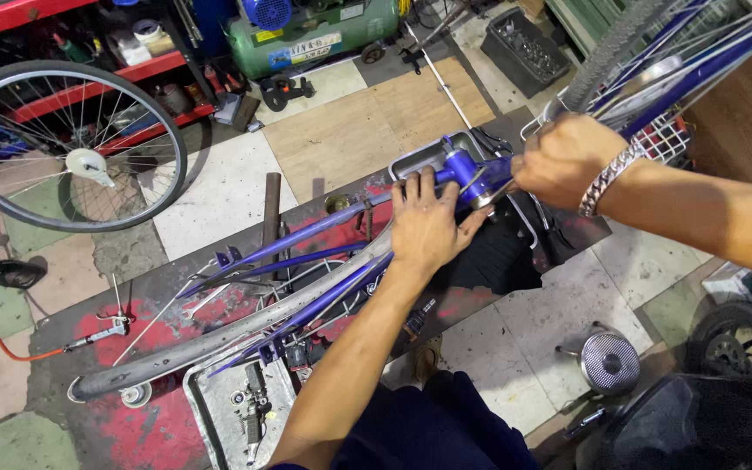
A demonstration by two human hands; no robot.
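Pressing down, my left hand lies flat with fingers spread on the glossy blue steel bicycle frame, just where the tubes meet the blue fork end. My right hand, a silver chain bracelet at its wrist, is clenched around something at that same joint; I cannot tell what it grips, as the fist hides it. The frame lies across a dark, red-stained metal workbench, with a long grey metal mudguard running along it towards the lower left.

I judge the frame stiff and fairly heavy, awkward because of its length, and its painted tubes look slick, so the firmest hold is at the junction, where both hands already are. The mudguard looks thin and would flex if pulled.

Around the work: a shallow grey metal tray of small parts at the near bench edge, a spoked black-tyred bicycle wheel leaning at the upper left, a green air compressor tank beyond, and a round chrome bell-shaped part on the tiled floor. A white wire basket and a second wheel crowd in close behind my right hand.
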